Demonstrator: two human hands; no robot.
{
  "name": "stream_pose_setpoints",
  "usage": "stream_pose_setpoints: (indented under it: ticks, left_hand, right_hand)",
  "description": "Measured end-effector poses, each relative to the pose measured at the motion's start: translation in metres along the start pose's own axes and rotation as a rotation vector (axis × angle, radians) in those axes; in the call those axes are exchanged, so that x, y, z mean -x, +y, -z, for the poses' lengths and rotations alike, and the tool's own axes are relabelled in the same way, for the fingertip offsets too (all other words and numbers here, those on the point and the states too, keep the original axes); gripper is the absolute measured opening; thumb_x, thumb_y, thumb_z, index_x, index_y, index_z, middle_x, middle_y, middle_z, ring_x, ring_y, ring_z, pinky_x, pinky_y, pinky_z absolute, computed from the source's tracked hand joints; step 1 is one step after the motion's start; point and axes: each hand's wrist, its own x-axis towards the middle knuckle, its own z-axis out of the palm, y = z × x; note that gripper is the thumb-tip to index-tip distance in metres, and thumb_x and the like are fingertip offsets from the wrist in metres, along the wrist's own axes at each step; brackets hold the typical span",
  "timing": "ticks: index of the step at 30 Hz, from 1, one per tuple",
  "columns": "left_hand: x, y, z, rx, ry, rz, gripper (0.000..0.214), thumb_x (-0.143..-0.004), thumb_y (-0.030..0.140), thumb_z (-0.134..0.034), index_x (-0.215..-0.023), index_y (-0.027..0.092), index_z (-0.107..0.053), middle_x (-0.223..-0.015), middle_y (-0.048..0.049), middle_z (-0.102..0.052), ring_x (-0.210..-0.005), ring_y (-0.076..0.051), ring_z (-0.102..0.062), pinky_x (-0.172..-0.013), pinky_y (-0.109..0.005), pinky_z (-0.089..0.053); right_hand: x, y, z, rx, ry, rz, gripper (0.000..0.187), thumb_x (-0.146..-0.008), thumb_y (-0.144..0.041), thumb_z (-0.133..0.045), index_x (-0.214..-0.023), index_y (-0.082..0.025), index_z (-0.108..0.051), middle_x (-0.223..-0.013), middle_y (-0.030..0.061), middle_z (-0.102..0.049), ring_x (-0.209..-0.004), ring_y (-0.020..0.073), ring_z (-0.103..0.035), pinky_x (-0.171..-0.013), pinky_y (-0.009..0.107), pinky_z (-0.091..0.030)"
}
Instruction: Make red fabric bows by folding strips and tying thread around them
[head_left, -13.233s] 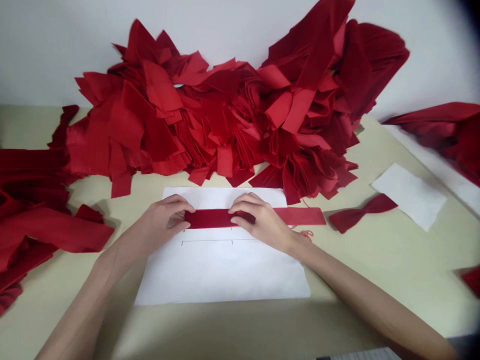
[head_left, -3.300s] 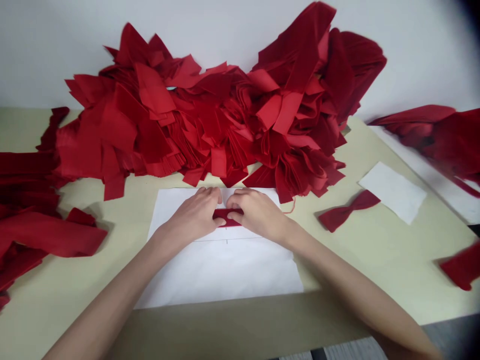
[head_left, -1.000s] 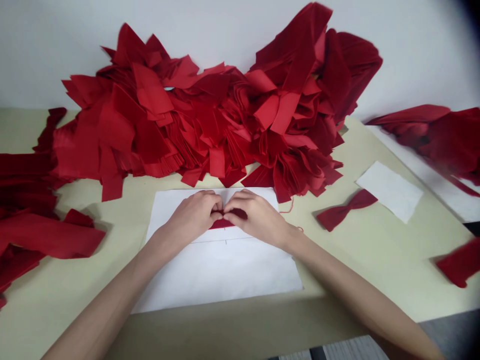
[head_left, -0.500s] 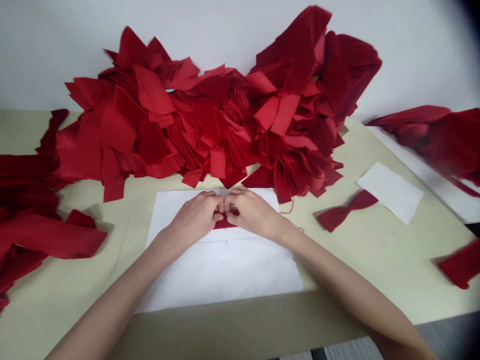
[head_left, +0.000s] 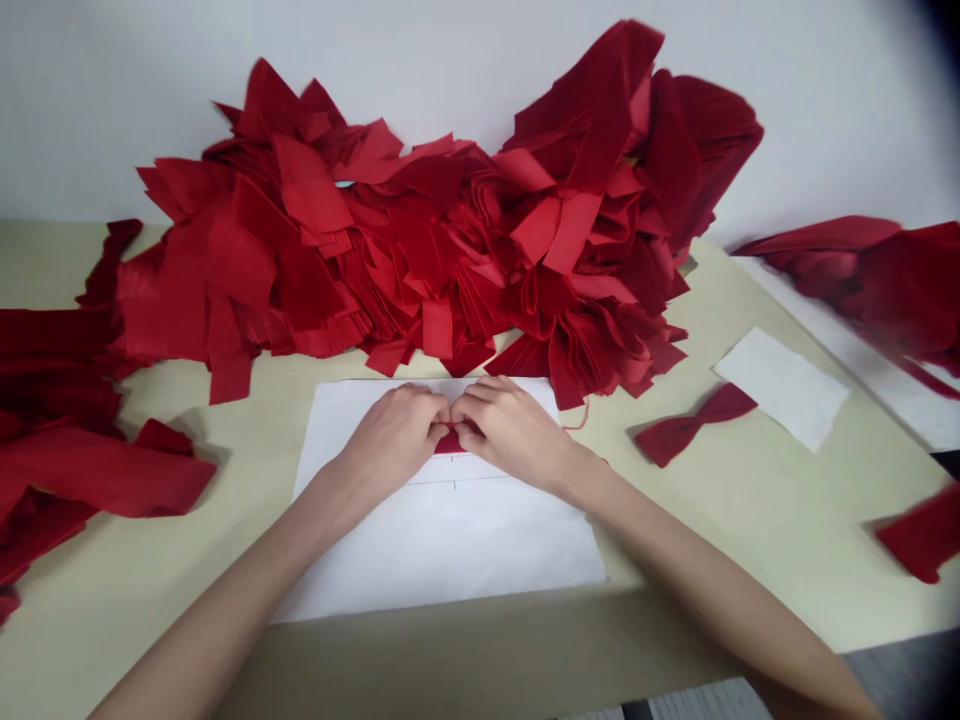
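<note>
A small piece of red velvet fabric [head_left: 450, 442] lies on a white paper sheet [head_left: 442, 550] marked with thin dark lines. My left hand [head_left: 409, 425] pinches the fabric from the left, thumb and fingers pressed together. From the other side my right hand [head_left: 504, 425] grips it the same way, the knuckles of both hands nearly touching. Most of the fabric is hidden under the fingers. A thin reddish thread [head_left: 581, 415] curls out beside the paper's right edge, near my right wrist.
Behind the paper rises a big heap of red fabric strips [head_left: 420, 250]. More red strips [head_left: 112, 465] lie at left. On the right are a red bow [head_left: 694, 422], a small white paper [head_left: 784, 388], another red fabric piece [head_left: 922, 532] and a red fabric pile [head_left: 885, 280].
The hands have drawn slightly closer over the fabric, and less of it shows between them. The right fingers have closed in more tightly. Everything on the table stays in place.
</note>
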Motion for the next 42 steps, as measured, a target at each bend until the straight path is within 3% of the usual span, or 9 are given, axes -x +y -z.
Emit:
stream_pose_setpoints:
  ticks: [6, 11, 16, 19, 23, 30, 32, 38, 42]
  left_hand:
    - [0.009, 0.008, 0.012, -0.32, 0.449, -0.244, 0.02, -0.086, 0.007, -0.045, -0.077, 0.017, -0.06, -0.079, -0.0052, -0.062, -0.075, -0.02, -0.052, -0.07, -0.036, -0.045]
    - [0.033, 0.01, -0.008, -0.475, 0.276, -0.356, 0.027, -0.083, 0.001, -0.044, -0.065, 0.017, -0.056, -0.067, -0.0044, -0.056, -0.068, -0.02, -0.05, -0.061, -0.034, -0.044]
    - [0.054, 0.011, -0.025, -0.351, 0.208, -0.276, 0.025, -0.082, 0.001, -0.046, -0.067, 0.018, -0.057, -0.072, -0.0038, -0.058, -0.067, -0.019, -0.053, -0.062, -0.034, -0.048]
    - [0.055, 0.012, -0.021, -0.326, 0.212, -0.247, 0.026, -0.083, 0.001, -0.044, -0.071, 0.017, -0.059, -0.074, -0.0034, -0.061, -0.065, -0.017, -0.055, -0.064, -0.034, -0.049]
    - [0.039, 0.013, 0.003, -0.5, 0.251, -0.511, 0.03, -0.085, -0.001, -0.04, -0.073, 0.015, -0.062, -0.076, -0.0057, -0.065, -0.075, -0.02, -0.06, -0.071, -0.037, -0.048]
    - [0.017, 0.015, 0.034, -0.675, 0.748, -0.794, 0.023, -0.087, 0.006, -0.049, -0.08, 0.021, -0.065, -0.091, -0.0027, -0.071, -0.089, -0.021, -0.064, -0.061, -0.033, -0.046]
    - [0.024, 0.009, 0.023, -0.649, 0.746, -0.814, 0.018, -0.085, 0.007, -0.054, -0.078, 0.018, -0.066, -0.091, -0.0055, -0.071, -0.089, -0.021, -0.063, -0.062, -0.033, -0.046]
    - [0.048, -0.001, -0.02, -0.633, 0.337, -0.731, 0.024, -0.086, 0.001, -0.046, -0.073, 0.014, -0.063, -0.084, -0.0071, -0.07, -0.08, -0.02, -0.062, -0.074, -0.034, -0.049]
    - [0.06, 0.011, -0.035, -0.571, 0.377, -0.514, 0.027, -0.081, -0.005, -0.041, -0.074, 0.01, -0.062, -0.077, -0.0094, -0.067, -0.073, -0.021, -0.061, -0.068, -0.036, -0.05]
  right_hand:
    - [0.013, -0.004, 0.007, 0.319, 0.358, 0.161, 0.025, -0.092, -0.008, -0.037, -0.094, -0.012, -0.062, -0.093, 0.0125, -0.064, -0.093, 0.0244, -0.049, -0.08, 0.039, -0.039]
    - [0.035, -0.017, -0.015, 0.336, 0.296, 0.265, 0.027, -0.089, -0.003, -0.041, -0.074, -0.013, -0.061, -0.075, 0.0082, -0.061, -0.076, 0.0202, -0.049, -0.07, 0.034, -0.04]
    - [0.05, -0.027, -0.031, 0.168, 0.197, 0.24, 0.022, -0.089, -0.006, -0.043, -0.078, -0.014, -0.06, -0.075, 0.0065, -0.061, -0.075, 0.0193, -0.051, -0.068, 0.034, -0.04]
    - [0.05, -0.027, -0.03, 0.029, 0.175, 0.151, 0.02, -0.091, -0.011, -0.043, -0.082, -0.014, -0.061, -0.076, 0.0056, -0.062, -0.074, 0.0178, -0.055, -0.068, 0.033, -0.042]
    - [0.042, -0.021, -0.013, 0.058, 0.279, 0.081, 0.019, -0.092, -0.014, -0.043, -0.084, -0.014, -0.061, -0.076, 0.0058, -0.064, -0.072, 0.0169, -0.057, -0.068, 0.032, -0.045]
    - [0.035, -0.011, 0.019, 0.564, 0.766, 0.26, 0.007, -0.083, -0.01, -0.059, -0.084, -0.017, -0.062, -0.08, 0.0067, -0.066, -0.074, 0.0184, -0.055, -0.062, 0.03, -0.044]
    - [0.04, -0.014, 0.009, 0.566, 0.698, 0.309, 0.008, -0.084, -0.011, -0.058, -0.081, -0.018, -0.062, -0.079, 0.0053, -0.065, -0.076, 0.0184, -0.055, -0.063, 0.03, -0.044]
    - [0.052, -0.026, -0.033, 0.321, 0.345, 0.293, 0.025, -0.085, -0.004, -0.046, -0.066, -0.016, -0.056, -0.062, 0.0023, -0.053, -0.059, 0.0155, -0.046, -0.057, 0.031, -0.037]
    - [0.054, -0.026, -0.036, 0.255, 0.277, 0.298, 0.026, -0.087, -0.002, -0.042, -0.07, -0.013, -0.058, -0.068, 0.0054, -0.055, -0.065, 0.0173, -0.046, -0.062, 0.033, -0.038]
